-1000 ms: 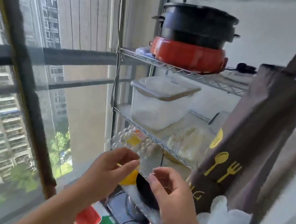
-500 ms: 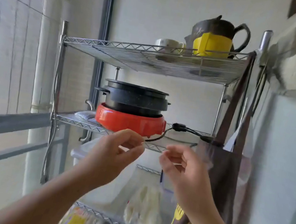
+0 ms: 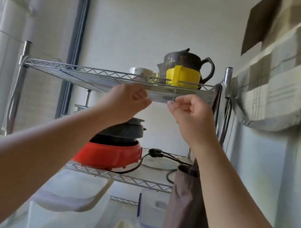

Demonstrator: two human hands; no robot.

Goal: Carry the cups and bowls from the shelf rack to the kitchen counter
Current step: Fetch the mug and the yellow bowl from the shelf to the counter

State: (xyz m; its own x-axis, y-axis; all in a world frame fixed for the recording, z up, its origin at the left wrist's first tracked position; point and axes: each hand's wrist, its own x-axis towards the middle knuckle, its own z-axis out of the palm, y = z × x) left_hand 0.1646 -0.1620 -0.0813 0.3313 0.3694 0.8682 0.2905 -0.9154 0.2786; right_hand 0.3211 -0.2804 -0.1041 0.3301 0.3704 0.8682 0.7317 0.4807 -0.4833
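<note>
Cup: we see a white ceramic cup with a small printed pattern (image 3: 142, 73) upright on the top tier, behind the front rail, its handle to the right.
Yellow cup: a yellow angular plastic cup (image 3: 183, 77) stands just right of the white one on the same tier.
Jug: a dark brown pottery jug with a looped handle (image 3: 189, 61) sits right behind the yellow cup.
Rack: both cups rest on the top tier of a chrome wire shelf rack (image 3: 69, 74).
Left hand (image 3: 127, 100): raised in front of the top tier's front edge, fingers curled in, holding nothing we can see.
Right hand (image 3: 191, 114): raised beside it with a gap between them, fingers curled; we cannot tell if a fingertip touches the wire.
Middle tier: a red round electric cooker carrying a black lidded pot (image 3: 109, 154), with a black power cord (image 3: 156, 152) beside it.
Lower tier: translucent plastic lidded boxes (image 3: 69, 193), blurred.
Right side: a brown apron (image 3: 186, 207) hangs by the rack, and a beige checked fabric organiser (image 3: 274, 89) hangs on the wall.
</note>
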